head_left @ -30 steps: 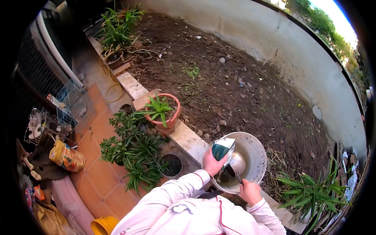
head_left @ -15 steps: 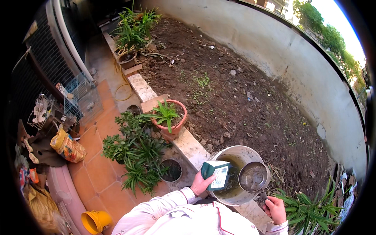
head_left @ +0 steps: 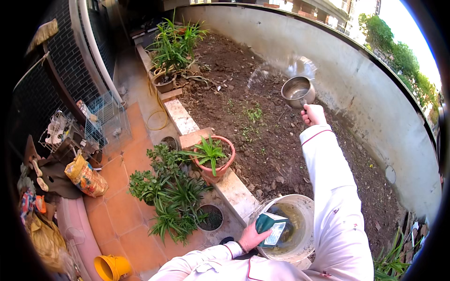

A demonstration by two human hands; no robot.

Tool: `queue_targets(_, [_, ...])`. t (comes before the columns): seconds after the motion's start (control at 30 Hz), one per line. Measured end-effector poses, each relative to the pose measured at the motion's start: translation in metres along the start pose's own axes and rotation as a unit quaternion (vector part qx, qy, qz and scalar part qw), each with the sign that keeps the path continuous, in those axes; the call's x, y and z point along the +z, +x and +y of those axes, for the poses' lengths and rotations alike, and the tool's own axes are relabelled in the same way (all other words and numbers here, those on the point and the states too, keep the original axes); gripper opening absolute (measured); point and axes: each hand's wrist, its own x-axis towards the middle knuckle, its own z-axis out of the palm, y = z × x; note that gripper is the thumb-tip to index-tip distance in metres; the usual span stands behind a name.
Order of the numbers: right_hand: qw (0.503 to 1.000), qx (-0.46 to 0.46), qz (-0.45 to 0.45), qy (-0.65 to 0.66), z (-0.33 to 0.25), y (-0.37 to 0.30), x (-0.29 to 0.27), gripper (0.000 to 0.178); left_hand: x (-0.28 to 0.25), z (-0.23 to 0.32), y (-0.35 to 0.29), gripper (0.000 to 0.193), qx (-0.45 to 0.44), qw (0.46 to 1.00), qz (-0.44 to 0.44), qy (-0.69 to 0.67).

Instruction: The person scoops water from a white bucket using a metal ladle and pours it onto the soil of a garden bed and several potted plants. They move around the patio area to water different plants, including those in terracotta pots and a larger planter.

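With my right arm stretched out over the soil bed, my right hand [head_left: 313, 115] is closed round the handle of a metal dipper [head_left: 297, 91]. Water [head_left: 281, 71] flies from the dipper in a blurred splash toward the far wall. My left hand [head_left: 253, 236] grips a green and white carton [head_left: 272, 228] at the left rim of a white bucket [head_left: 307, 206]. Murky greenish water [head_left: 296, 222] lies inside the bucket. My right sleeve covers part of the bucket's right side.
A soil bed [head_left: 276, 150] runs along a concrete wall [head_left: 365, 93]. A stone ledge [head_left: 236, 192] edges it, bearing a terracotta pot [head_left: 219, 171]. Leafy plants [head_left: 173, 192] stand on the tiles to the left, near a yellow bucket [head_left: 112, 267] and a wire cage [head_left: 108, 122].
My right hand has swung the dipper from the bucket up and forward over the soil, and water now sprays out of it. My left hand still holds the carton by the bucket.
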Motion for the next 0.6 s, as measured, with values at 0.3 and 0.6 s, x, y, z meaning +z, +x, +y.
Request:
queue_targets(0.3, [0.989, 0.136, -0.053, 0.023, 0.095, -0.108, -0.137, 0.015, 0.014, 0.012, 0.001, 0.049, 0.196, 0.973, 0.010, 0.118])
queue_targets(0.6, [0.962, 0.230, -0.071, 0.127, 0.118, -0.274, -0.207, 0.015, 0.011, -0.013, 0.005, 0.056, 0.253, 0.960, -0.019, 0.121])
